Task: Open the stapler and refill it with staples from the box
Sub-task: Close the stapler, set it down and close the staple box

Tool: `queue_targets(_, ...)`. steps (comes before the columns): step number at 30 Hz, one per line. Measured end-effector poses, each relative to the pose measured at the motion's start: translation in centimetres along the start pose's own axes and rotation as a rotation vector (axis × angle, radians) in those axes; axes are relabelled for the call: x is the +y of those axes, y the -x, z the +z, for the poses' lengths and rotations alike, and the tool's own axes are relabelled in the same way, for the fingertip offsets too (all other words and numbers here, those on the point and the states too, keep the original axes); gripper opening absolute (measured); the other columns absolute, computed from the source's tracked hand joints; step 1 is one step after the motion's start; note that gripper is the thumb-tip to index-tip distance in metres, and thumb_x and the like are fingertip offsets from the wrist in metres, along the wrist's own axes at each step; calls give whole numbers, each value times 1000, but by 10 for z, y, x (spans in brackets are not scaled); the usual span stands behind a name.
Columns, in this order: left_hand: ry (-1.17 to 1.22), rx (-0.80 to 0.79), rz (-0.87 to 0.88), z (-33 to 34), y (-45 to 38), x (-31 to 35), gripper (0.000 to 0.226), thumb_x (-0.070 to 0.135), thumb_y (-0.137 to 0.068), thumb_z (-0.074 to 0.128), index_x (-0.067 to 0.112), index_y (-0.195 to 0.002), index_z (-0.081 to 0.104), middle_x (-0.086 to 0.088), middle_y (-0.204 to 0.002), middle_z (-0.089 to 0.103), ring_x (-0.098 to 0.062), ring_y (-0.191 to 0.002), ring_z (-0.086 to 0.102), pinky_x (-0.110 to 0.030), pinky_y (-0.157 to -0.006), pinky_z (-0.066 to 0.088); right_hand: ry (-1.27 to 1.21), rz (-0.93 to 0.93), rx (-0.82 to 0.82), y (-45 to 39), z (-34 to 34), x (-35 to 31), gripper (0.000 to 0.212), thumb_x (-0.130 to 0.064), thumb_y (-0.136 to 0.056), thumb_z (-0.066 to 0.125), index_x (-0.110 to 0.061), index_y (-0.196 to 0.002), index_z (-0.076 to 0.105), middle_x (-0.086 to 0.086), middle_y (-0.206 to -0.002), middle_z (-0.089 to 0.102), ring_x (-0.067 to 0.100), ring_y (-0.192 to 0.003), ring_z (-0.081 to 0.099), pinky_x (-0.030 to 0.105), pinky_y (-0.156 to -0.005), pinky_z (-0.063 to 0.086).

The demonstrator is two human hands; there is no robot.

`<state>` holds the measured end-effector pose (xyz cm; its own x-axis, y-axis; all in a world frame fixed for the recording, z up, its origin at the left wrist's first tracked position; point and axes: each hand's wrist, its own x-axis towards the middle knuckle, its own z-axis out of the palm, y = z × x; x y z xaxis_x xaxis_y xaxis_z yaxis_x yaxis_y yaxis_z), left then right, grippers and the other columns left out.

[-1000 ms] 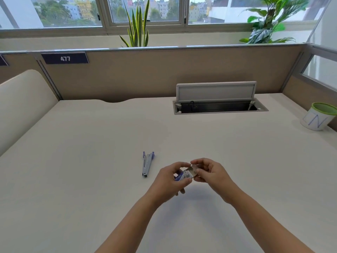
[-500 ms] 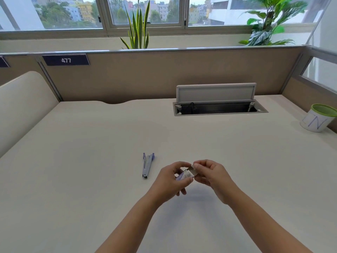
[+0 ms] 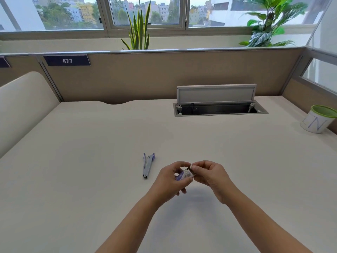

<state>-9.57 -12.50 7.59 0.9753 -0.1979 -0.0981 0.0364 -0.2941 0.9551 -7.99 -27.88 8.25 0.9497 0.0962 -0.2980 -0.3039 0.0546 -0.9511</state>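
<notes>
Stapler [image 3: 148, 166] grey metal, purple plastic; box [image 3: 184, 174] glossy card; desk [image 3: 91, 161] matt.

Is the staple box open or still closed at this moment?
Open. The staple box is held in the left hand, and the right hand pinches at its raised flap end. Whether staples are inside cannot be told.

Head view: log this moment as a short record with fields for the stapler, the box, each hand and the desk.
stapler: lies open on the desk, left of the hands, untouched
staple box: held above the desk, end open
left hand: grips the box
right hand: fingers pinch at the box's open end
desk: white pot far right, cable hatch open
</notes>
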Motion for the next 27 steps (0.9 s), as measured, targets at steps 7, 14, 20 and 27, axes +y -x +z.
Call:
queue_targets(7, -17, 33, 10, 2, -2, -1, 31, 19, -81, 69, 27, -109, 58, -5, -91, 62, -12, -57, 65, -21, -48, 49, 47, -68, 81, 0, 6, 5, 2, -6, -80, 68, -4, -79, 68, 14, -80, 70, 21, -75, 66, 27, -76, 56)
queue_targets(14, 22, 101, 2, 5, -4, -1, 30, 16, -81, 68, 22, -108, 57, -4, -86, 59, -11, -53, 63, -22, -45, 49, 106, -127, 55, 0, 14, 10, 15, -12, -87, 60, -4, -79, 70, 11, -80, 70, 16, -73, 62, 20, -70, 50)
queue_targets(20, 87, 151, -26, 1, -2, 0, 17, 16, -81, 70, 17, -95, 61, -4, -86, 60, -13, -51, 62, -23, -45, 48, 207, -103, -32, 5, 15, 6, 25, -7, -91, 46, -16, -94, 69, 0, -96, 68, 11, -86, 57, 19, -73, 43)
queue_targets(27, 321, 253, -120, -1, -4, 3, 24, 12, -80, 71, 14, -98, 57, -11, -89, 62, -13, -51, 66, -23, -47, 52, 716, -386, -146, 13, 13, 11, 79, -32, -68, 76, -33, -136, 34, -23, -130, 40, -5, -118, 42, 14, -94, 38)
